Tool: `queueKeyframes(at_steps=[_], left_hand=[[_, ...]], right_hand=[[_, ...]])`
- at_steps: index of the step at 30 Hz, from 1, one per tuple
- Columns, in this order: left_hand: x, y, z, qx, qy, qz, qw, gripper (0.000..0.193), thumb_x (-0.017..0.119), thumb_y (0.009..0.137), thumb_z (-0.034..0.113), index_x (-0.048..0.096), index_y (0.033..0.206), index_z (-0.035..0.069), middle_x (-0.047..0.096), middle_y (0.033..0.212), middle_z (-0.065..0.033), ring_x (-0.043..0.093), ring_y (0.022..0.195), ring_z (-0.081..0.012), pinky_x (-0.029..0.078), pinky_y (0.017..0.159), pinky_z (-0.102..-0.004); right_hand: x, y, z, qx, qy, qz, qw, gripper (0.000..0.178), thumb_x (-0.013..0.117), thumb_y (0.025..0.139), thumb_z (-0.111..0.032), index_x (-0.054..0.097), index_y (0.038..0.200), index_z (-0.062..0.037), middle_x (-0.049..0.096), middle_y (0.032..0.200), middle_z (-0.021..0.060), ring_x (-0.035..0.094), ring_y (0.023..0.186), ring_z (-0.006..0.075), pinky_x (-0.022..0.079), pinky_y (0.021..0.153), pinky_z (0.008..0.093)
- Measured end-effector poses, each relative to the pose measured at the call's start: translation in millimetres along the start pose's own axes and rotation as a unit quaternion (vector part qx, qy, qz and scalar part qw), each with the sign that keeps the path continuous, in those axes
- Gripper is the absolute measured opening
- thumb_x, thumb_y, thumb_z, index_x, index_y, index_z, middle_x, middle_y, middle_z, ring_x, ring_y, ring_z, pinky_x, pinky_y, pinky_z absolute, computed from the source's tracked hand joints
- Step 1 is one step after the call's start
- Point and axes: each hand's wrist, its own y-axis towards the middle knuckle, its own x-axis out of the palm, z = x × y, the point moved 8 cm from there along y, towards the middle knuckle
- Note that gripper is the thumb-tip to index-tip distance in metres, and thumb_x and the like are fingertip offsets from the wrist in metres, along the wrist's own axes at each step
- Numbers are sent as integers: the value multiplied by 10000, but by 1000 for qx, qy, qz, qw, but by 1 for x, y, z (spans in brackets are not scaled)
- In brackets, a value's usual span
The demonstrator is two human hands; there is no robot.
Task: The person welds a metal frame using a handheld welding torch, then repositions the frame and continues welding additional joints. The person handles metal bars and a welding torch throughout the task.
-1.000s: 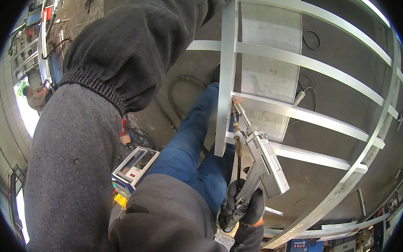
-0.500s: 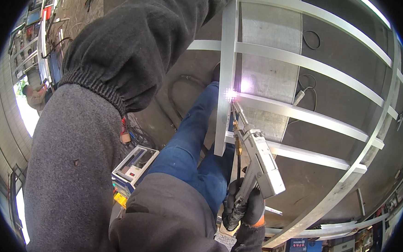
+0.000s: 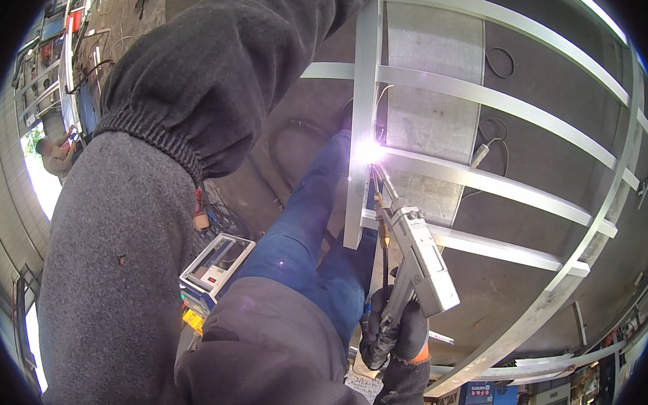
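My right hand (image 3: 398, 329), in a black glove with an orange cuff band, is wrapped round the handle of a grey handheld welding gun (image 3: 425, 264). The gun's nozzle points up and left at a joint of a silver metal frame (image 3: 356, 204), where a crossbar (image 3: 481, 185) meets the upright bar. A bright white-violet glare (image 3: 369, 152) burns at that joint and hides the nozzle's very tip. My left arm, in a dark sleeve (image 3: 198, 69), reaches to the top edge beside the frame; its hand lies outside the picture.
A blue and white boxed device (image 3: 218, 266) stands left of my legs. Cables (image 3: 502, 63) lie on the dark floor beyond the frame. A grey flat plate (image 3: 429, 120) lies beneath the crossbars. At the far left another person (image 3: 58, 158) is at work.
The glare at the joint has grown larger and brighter, and a few thin spark trails now show near it. The gun and both arms have barely moved.
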Motion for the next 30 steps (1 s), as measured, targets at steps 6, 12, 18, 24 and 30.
queueKeyframes(at_steps=[6, 12, 18, 24, 30], left_hand=[[-2, -2, 2, 1, 3, -4, 1000, 733, 535, 984, 526, 443, 1462, -23, 634, 1299, -304, 615, 1220, -463, 505, 1012, -516], [-5, -4, 4, 0, 4, -8, 1000, 739, 537, 982, 529, 442, 1462, -25, 646, 1276, -307, 627, 1196, -468, 512, 997, -524], [-14, -9, 11, -4, 9, -16, 1000, 745, 538, 979, 531, 441, 1463, -26, 657, 1252, -310, 640, 1173, -472, 519, 981, -532], [-7, -6, 4, -26, 18, -29, 999, 739, 535, 980, 528, 444, 1457, -29, 683, 1200, -307, 665, 1124, -473, 532, 946, -543], [-2, -4, 1, -7, 38, -30, 999, 732, 509, 997, 522, 423, 1475, -26, 682, 1182, -314, 676, 1123, -439, 539, 938, -518]], right_hand=[[3, -1, 5, 22, -22, -11, 999, 826, 553, 890, -798, 594, 989, 22, 567, 622, 95, 561, 491, 179, 447, 469, 292], [-3, -4, 16, 28, -40, 6, 999, 866, 523, 855, -859, 592, 912, 2, 569, 612, 75, 552, 489, 166, 438, 461, 280], [-3, -9, 20, 3, -53, 4, 999, 850, 527, 863, -842, 583, 911, 4, 568, 647, 78, 567, 508, 169, 449, 463, 283], [23, -19, -14, -39, 145, -52, 987, 870, 645, 853, -769, 570, 1128, 53, 627, 832, 140, 630, 552, 231, 515, 469, 329], [51, 28, -58, -89, 184, -78, 976, 885, 677, 874, -701, 457, 1391, -18, 573, 936, 154, 615, 539, 211, 526, 450, 304]])
